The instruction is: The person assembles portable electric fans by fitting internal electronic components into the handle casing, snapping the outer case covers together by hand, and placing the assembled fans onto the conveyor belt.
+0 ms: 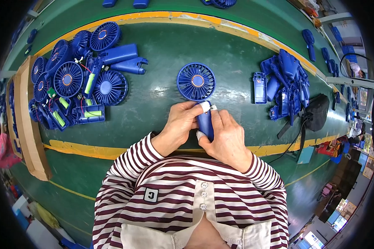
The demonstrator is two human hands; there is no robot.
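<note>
A blue handheld fan (196,81) lies in front of me, its round slatted head pointing away and its handle (205,123) toward my body. My left hand (178,124) grips the handle from the left, with the white-covered thumb pressed near the neck. From the other side my right hand (228,135) closes round the same handle, its fingertips by the neck and a white-covered thumb low on the handle. Much of the handle is hidden by my fingers. Whether the right fingertips also pinch a small part cannot be made out.
At the left is a heap of fan heads (68,79) and open handles with green batteries (89,83), beside a cardboard tray (27,120). Blue handle shells (284,83) are piled at the right, near a black bag (318,112) with a cord. A yellow-edged strip (170,16) borders the green table.
</note>
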